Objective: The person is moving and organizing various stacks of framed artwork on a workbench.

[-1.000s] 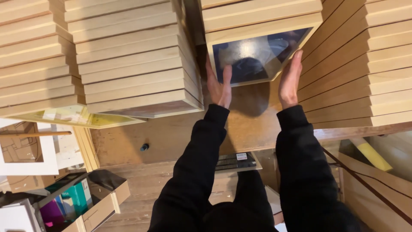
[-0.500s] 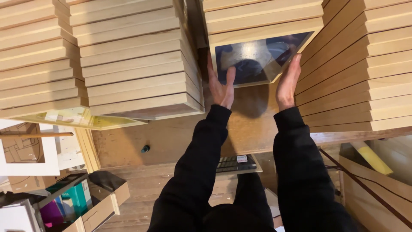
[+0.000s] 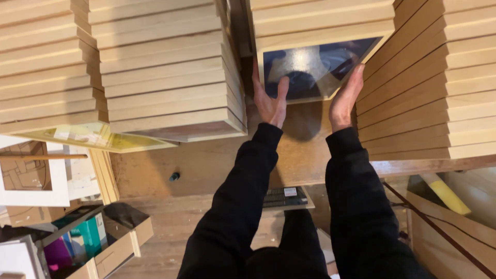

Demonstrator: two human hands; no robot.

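Glossy dark-faced wood frame (image 3: 315, 67) — L hand (image 3: 269, 101), R hand (image 3: 345, 98)

At the lower left, an open wooden box (image 3: 116, 243) on the floor holds a few packages standing on end: a teal carton (image 3: 89, 235), a blue one (image 3: 68, 244) beside it and a magenta one (image 3: 56, 254) nearest the corner. At the bottom middle, between the two black sleeves, lies a flat dark package (image 3: 285, 197), rectangular, with fine pale lines of print across its face and a small white label (image 3: 290, 191) near its upper right. Under the left stack of wooden frames, a yellowish sheet (image 3: 85, 135) carries pale rectangular stickers.
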